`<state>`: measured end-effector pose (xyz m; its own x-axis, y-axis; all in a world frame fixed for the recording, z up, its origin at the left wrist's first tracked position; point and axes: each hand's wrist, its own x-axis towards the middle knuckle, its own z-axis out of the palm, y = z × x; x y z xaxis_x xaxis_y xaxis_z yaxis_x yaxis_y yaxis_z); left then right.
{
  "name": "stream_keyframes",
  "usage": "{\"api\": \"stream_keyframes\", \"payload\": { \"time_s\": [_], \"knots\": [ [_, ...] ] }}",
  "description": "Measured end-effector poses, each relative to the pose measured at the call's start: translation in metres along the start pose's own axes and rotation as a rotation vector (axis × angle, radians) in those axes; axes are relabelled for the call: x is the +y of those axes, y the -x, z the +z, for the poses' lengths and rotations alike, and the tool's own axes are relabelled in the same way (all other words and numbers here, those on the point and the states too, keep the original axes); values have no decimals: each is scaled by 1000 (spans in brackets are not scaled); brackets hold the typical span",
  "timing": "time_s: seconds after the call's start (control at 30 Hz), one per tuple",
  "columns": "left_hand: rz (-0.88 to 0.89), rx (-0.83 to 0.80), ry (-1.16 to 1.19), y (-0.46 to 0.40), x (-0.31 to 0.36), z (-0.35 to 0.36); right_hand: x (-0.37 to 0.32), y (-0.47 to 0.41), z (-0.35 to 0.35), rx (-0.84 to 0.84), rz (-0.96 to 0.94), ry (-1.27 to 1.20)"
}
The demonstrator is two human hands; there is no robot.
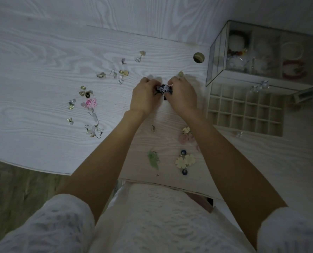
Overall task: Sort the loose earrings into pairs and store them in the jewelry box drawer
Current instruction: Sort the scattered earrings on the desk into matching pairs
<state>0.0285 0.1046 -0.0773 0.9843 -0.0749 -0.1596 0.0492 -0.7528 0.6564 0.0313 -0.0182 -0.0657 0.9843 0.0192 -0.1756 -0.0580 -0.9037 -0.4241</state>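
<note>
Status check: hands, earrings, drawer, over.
Both hands, left and right, pinch black-and-white earrings. Drawer open, compartments look empty. Nothing in the way.

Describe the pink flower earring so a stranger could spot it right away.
Start at the white table and look left of the hands, away from the jewelry box. In the loose scatter there lies the pink flower earring, just below a few small gold pieces. It alone is bright pink, an openwork flower outline, larger than its gold neighbours.

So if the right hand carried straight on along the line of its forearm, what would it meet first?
Probably the left hand: the right hand points up and leftward, both hands pinching the same dark patterned earring between them. Past that lies the small gold earring cluster, though depth is unclear.
</note>
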Motion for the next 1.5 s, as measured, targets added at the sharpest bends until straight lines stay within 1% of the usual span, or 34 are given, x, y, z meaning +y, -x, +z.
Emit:
{"api": "stream_keyframes", "payload": {
  "time_s": [0.13, 0.27, 0.4, 0.57, 0.7, 0.8, 0.9, 0.97, 1.03, 1.1, 1.2, 1.3, 1.4, 1.5],
  "knots": [
    [-70, -25, 114, 3, 1, 0, 4, 2, -6, -45, 17, -98],
    [-56, -40, 93, 9, 8, 6, 14, 8, -14, -97, 10, -105],
    [-28, -25, 55, 9, 18, 8, 13, 12, -15, -75, -3, -113],
    [-47, -44, 70, 8, 22, 9, 13, 16, -11, -40, -21, -6],
    [-16, -48, 44, 8, 23, 6, 15, 16, -12, -20, -63, 66],
    [35, -49, -22, 9, 11, -3, 14, 14, -16, -8, -133, 148],
    [206, -93, -124, 19, -10, -21, 14, 13, -24, -10, -238, 229],
    [274, -65, -171, 28, -27, -39, 10, 12, -29, -46, -312, 215],
    [262, -5, -189, 40, -44, -55, 1, 15, -30, -78, -383, 161],
    [197, 50, -162, 55, -58, -67, -9, 25, -26, -117, -425, 97],
    [82, 94, -101, 78, -69, -72, -20, 48, -11, -218, -374, 17],
    [38, 81, -67, 91, -67, -58, -24, 71, 3, -278, -272, -37],
    [78, 66, -115, 90, -60, -39, -25, 84, 17, -267, -248, 21],
    [193, 49, -223, 83, -53, -26, -21, 87, 24, -233, -204, -5]
  ]
}}
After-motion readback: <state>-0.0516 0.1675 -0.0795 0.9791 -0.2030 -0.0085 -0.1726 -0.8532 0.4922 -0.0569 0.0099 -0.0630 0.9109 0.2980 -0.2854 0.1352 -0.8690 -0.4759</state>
